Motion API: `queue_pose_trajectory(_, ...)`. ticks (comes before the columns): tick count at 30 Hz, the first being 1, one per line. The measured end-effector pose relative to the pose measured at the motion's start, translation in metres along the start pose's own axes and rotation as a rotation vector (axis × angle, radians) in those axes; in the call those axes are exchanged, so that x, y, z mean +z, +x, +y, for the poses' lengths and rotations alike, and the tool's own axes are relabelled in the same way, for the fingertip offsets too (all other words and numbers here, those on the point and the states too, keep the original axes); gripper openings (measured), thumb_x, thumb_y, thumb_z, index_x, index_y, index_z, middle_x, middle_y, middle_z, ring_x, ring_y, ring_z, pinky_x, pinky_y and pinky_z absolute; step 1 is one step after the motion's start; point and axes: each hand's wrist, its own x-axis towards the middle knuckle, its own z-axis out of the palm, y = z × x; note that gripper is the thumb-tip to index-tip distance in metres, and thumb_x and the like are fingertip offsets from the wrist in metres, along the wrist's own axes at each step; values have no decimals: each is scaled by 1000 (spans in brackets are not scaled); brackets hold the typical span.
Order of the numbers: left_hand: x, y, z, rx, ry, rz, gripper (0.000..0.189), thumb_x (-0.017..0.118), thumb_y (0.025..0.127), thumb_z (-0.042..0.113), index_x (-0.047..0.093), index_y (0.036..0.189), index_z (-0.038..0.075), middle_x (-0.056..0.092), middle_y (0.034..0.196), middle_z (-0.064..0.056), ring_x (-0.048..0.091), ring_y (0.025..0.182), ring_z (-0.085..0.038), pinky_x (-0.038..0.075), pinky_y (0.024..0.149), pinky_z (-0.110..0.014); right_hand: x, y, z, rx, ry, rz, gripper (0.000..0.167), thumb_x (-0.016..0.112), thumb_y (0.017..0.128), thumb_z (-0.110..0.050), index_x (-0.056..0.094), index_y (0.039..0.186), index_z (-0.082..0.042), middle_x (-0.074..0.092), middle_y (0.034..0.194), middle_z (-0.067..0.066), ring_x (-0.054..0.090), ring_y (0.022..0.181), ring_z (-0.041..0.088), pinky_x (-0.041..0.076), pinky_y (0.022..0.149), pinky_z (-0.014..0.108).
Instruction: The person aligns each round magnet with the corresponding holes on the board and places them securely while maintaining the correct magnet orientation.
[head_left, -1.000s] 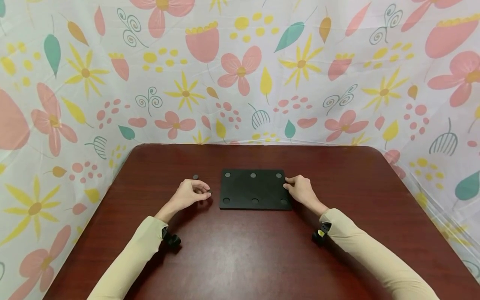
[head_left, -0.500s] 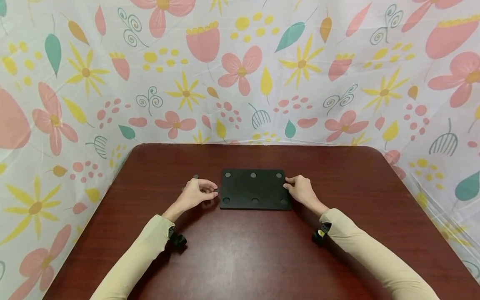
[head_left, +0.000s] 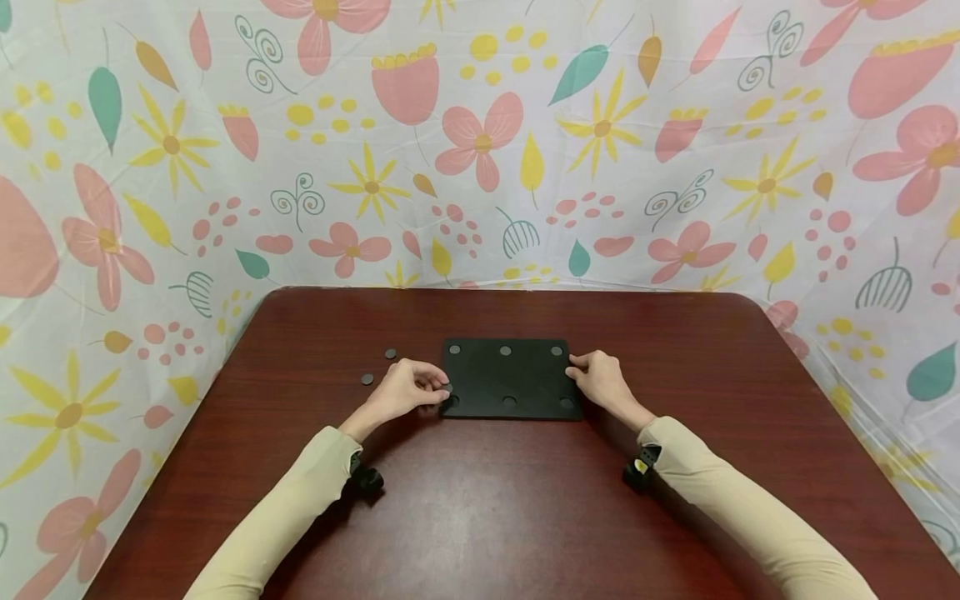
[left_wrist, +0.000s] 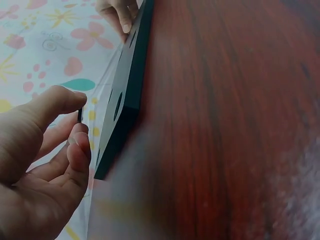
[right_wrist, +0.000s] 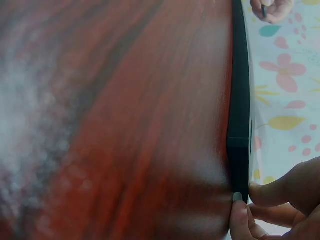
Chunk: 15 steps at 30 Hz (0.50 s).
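My left hand [head_left: 408, 387] pinches a small dark disc [left_wrist: 79, 115] between thumb and fingertips, held on edge. It is over the near-left corner of a black rectangular board [head_left: 506, 375], close to the round recess [head_left: 453, 402] there. Three grey discs fill the board's far row of recesses, among them the middle disc [head_left: 506, 351]. Along the near row the recesses look dark and bare. At the board's right edge my right hand [head_left: 600, 379] grips it, thumb and fingers around the rim in the right wrist view.
Two loose grey discs, the farther disc [head_left: 391, 354] and the nearer disc [head_left: 367, 379], lie left of the board on the reddish-brown table [head_left: 480, 500]. A flower-patterned cloth [head_left: 480, 167] hangs behind and beside the table. Each wrist wears a small black camera.
My left hand has moved right with the disc, from beside the board to over its near-left corner, uncovering a loose disc behind it. The right hand and board stay put.
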Motion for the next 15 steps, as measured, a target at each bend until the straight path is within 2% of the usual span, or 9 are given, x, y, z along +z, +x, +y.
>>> queue_pose_trajectory(10, 5, 2, 1, -40, 19, -42, 15, 77, 82, 13, 75, 96, 8, 69, 83, -5, 63, 68, -13, 54, 65, -26, 0, -1, 1, -3, 4, 0, 36, 61, 94, -10, 60, 126, 6, 61, 124, 26, 51, 51, 8, 37, 49, 24)
queue_pose_trajectory(15, 8, 4, -1, -41, 28, -49, 15, 78, 82, 13, 75, 95, 8, 70, 83, -4, 63, 69, -12, 54, 64, -26, -1, -1, 0, -1, 13, -7, 37, 61, 94, -10, 59, 127, 6, 61, 123, 27, 46, 47, 11, 36, 48, 24)
